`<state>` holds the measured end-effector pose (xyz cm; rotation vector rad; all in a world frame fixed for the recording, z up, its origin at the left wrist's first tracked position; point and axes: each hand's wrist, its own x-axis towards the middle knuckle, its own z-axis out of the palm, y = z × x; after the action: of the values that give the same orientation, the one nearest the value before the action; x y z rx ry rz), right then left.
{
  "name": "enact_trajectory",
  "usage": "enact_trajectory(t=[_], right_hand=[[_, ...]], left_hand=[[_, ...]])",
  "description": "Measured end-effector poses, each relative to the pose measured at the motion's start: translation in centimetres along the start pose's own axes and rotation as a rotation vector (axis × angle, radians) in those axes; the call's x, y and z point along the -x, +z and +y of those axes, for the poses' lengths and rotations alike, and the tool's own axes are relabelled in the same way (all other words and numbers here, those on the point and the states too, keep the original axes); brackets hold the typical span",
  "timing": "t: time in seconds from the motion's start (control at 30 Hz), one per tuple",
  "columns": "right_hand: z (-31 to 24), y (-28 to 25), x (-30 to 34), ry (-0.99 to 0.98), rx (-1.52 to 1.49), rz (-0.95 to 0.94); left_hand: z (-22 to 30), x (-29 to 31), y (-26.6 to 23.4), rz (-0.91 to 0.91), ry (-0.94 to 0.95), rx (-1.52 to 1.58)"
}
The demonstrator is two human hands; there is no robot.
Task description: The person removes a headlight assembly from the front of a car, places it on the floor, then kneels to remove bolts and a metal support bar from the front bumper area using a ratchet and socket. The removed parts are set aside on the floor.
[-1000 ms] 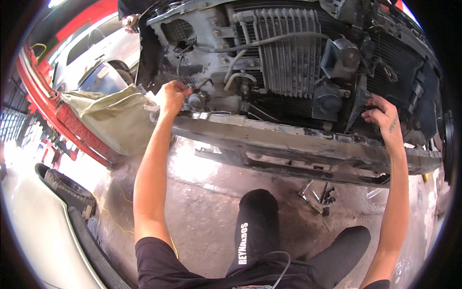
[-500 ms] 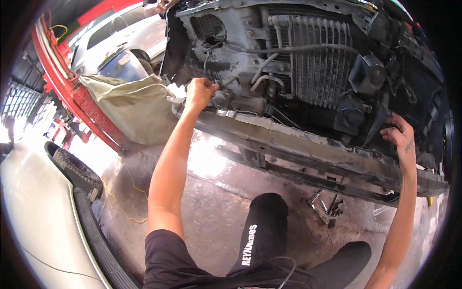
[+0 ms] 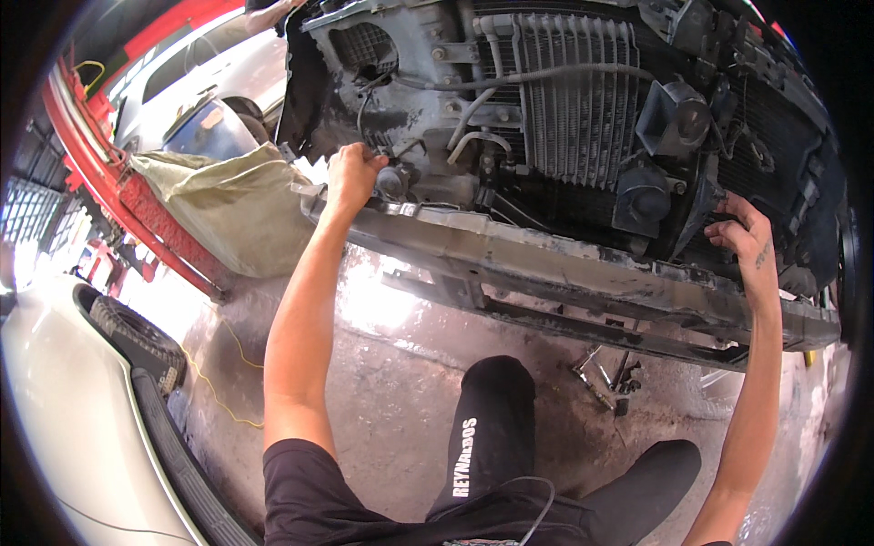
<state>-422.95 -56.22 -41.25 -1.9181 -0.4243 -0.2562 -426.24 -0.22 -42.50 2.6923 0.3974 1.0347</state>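
Bumper beam runs below both hands — left hand curled, its hold unclear — right hand loosely parted beside dark bracket.

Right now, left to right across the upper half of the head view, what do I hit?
Beige cloth → left hand → short curved pipe → finned metal panel → right hand.

Head-worn fisheye view, tilted downward, near car front
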Motion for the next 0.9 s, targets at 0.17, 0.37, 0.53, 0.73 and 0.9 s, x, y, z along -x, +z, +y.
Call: enact_trajectory(t=[0.17, 0.37, 0.53, 0.73, 0.9], right_hand=[[0.4, 0.2, 0.0, -0.006, -0.015, 0.034], [0.8, 0.1, -0.1, 0.009, -0.011, 0.038], [1.3, -0.3, -0.4, -0.005, -0.016, 0.019], [0.6, 0.2, -0.3, -0.014, -0.011, 0.013], [2.5, -0.6, -0.8, -0.017, -0.034, -0.009]], left_hand=[[-1.0, -0.5, 0.2, -0.08, -0.051, -0.009], [0.4, 0.0, -0.4, -0.048, -0.012, -0.042], [0.4, -0.2, -0.3, -0.041, 0.03, -0.092], [-1.2, -0.6, -1.1, -0.183, -0.026, 0.141], [-0.6, -0.4, -0.4, -0.044, 0.083, -0.062]])
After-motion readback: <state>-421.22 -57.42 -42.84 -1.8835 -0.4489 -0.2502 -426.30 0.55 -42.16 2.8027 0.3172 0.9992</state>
